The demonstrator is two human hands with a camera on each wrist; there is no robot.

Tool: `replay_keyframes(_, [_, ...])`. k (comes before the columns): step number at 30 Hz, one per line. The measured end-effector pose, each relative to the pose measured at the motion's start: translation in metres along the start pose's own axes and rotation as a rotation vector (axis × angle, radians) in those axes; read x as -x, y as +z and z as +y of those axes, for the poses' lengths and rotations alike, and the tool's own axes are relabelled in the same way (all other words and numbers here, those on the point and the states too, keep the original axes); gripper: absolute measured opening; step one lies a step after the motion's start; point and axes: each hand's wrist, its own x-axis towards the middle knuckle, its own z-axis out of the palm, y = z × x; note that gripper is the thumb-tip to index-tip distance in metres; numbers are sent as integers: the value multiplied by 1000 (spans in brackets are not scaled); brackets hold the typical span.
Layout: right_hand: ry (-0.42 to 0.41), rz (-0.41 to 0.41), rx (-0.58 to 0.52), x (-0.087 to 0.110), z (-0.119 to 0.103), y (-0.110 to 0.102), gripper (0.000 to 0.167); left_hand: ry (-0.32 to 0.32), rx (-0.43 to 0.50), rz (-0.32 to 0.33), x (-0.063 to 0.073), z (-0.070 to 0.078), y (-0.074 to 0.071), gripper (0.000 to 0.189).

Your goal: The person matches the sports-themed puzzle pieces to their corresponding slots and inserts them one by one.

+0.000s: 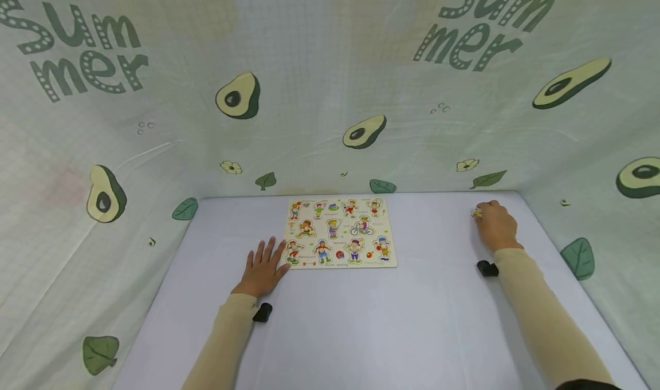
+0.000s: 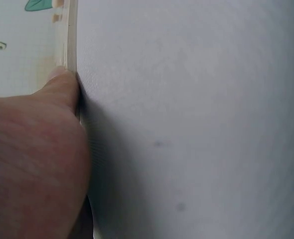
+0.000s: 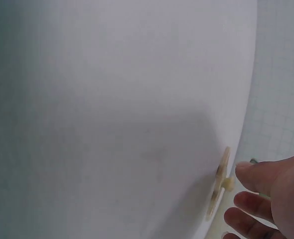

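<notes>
My left hand (image 1: 261,272) lies palm down with its fingers spread at the lower left corner of a wooden peg puzzle board (image 1: 330,212) with sports figures. In the left wrist view the thumb (image 2: 62,88) presses along the board's near edge. Far to the right, my right hand (image 1: 497,227) is over a small wooden puzzle piece (image 3: 218,185) near the table's back edge. Its round knob (image 3: 228,184) faces the fingertips. A gap shows between the thumb and the other fingers, which are loosely bent close to the knob.
The table (image 1: 361,321) has a white cover. Behind and beside it hangs a pale cloth (image 1: 304,92) printed with avocados, leaves and lettering. Each wrist wears a small black camera, seen beside the left cuff (image 1: 263,312) and the right cuff (image 1: 487,268).
</notes>
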Motion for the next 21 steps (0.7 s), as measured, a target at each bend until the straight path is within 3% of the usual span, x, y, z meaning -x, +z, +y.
replay_keyframes(7, [18, -27, 17, -4, 3, 1, 32, 6, -3, 13, 3, 2, -3, 69])
replay_keyframes(21, [17, -25, -2, -19, 4, -2, 18, -9, -21, -10, -3, -5, 2, 73])
